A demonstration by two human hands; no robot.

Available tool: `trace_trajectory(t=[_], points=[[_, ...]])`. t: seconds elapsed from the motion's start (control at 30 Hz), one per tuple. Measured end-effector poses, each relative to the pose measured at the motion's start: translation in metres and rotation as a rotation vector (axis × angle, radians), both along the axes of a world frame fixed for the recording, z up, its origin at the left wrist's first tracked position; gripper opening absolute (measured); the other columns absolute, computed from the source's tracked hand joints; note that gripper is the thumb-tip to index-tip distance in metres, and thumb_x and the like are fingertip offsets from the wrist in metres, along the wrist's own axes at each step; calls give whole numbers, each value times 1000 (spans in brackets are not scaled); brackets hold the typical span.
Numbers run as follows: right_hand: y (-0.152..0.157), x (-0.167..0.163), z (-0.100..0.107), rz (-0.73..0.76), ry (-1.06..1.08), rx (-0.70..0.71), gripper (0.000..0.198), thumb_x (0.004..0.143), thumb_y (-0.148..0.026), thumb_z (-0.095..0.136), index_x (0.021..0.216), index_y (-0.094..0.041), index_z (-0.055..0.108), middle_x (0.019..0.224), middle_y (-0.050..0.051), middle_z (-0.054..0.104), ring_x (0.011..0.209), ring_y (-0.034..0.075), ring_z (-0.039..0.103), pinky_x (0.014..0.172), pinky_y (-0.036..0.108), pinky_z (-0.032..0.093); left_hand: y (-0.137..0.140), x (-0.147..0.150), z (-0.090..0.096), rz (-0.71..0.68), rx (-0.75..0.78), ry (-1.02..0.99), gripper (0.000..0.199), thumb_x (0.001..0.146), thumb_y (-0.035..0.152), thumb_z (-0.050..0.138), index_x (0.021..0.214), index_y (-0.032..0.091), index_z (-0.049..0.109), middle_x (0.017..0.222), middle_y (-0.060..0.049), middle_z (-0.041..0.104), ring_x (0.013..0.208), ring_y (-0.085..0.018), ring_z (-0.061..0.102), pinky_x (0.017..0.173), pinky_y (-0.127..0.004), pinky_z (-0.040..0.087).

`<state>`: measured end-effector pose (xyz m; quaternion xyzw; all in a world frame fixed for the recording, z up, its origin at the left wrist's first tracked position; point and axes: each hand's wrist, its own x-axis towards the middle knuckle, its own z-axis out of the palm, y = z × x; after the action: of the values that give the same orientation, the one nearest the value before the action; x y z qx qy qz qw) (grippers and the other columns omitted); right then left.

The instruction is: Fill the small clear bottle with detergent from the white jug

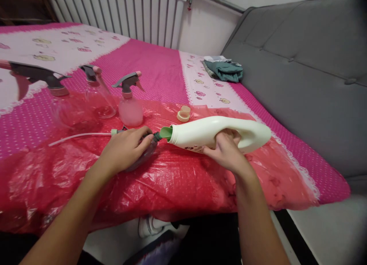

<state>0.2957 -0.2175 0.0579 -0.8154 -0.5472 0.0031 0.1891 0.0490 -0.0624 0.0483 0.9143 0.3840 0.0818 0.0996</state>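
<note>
My left hand (129, 144) is closed around a clear dark-tinted bottle (145, 157), which leans to the right with its neck up against a green spout (166, 133). That spout sits in the mouth of a cream-coloured detergent jug (197, 134), tipped onto its side. My right hand (226, 146) grips the jug by its handle, fingers through the opening. Whether liquid is flowing cannot be made out. Behind my left hand lies a loose spray head with a pale green collar (114, 131) and a long thin tube (80, 135).
Three spray bottles stand at the left: a large clear one (71, 112), another clear one (100, 100), and a small one with cloudy pink contents (130, 111). A yellowish cap (183, 114) rests on the red plastic sheet (183, 181). Folded clothes (225, 69) lie near the grey headboard (286, 47).
</note>
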Motion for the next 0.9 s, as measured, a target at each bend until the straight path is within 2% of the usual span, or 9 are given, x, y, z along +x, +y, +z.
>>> trace_trajectory(t=[0.47, 0.6, 0.9], points=[[-3, 5, 3, 34, 28, -30, 45, 73, -44, 50, 108, -17, 52, 122, 20, 61, 129, 41, 48, 112, 63, 25, 0, 0, 0, -4, 0, 6, 54, 99, 53, 20, 112, 22, 63, 114, -11, 74, 102, -35, 68, 83, -44, 44], [-4, 8, 1, 55, 54, -9, 39, 75, -44, 49, 105, -19, 52, 121, 19, 62, 132, 41, 46, 112, 64, 23, 0, 0, 0, -9, 1, 0, 55, 99, 54, 20, 111, 22, 63, 112, -10, 75, 102, -35, 68, 83, -44, 44], [-6, 12, -1, 82, 35, 6, 31, 78, -42, 49, 100, -20, 50, 115, 16, 60, 124, 38, 47, 110, 64, 26, 0, 0, 0, -4, 4, 1, 55, 99, 54, 20, 111, 23, 63, 114, -10, 75, 101, -35, 68, 82, -43, 44]])
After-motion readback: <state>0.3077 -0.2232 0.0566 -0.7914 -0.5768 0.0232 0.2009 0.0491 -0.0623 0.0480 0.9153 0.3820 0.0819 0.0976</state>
